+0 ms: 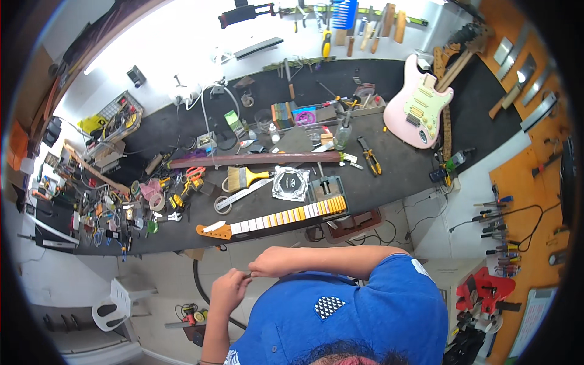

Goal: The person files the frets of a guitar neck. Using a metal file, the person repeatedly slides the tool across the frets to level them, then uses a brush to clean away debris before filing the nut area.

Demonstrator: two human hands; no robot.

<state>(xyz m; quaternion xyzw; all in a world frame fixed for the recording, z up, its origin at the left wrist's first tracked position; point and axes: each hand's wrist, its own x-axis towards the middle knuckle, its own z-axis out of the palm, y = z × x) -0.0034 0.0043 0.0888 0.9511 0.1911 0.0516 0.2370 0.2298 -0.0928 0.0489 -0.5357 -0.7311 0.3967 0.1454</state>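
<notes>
Where my two hands meet, short of the table's near edge, I list the following.

Left hand: fingers curled, pinching a small dark item; kind too small to tell. Right hand: fingers bent, seemingly gripping the other end of the same item. Neither touches the table.

Guitar neck, one: lying along the near edge, headstock toward the left corner, other end by a grey-green block. Fingerboard banded with strips, pale toward the headstock, yellow toward the far end. Condition, in my judgement: masking looks done along the whole length; removal of the strips is left. Finish of the frets: I cannot tell from here.

Just beyond the neck: steel rule; tape roll; broad brush; square clear packet.

Mid-table: long reddish-brown bar, running roughly parallel to the far edge; yellow-and-black pliers toward the right end; clear bottle.

Right end: pink guitar body, well apart from the taped neck; I judge it not part of the step in hand.

Left end: crowded small tools, among them an adjustable wrench near the near edge.

Floor, left: white chair.
</notes>
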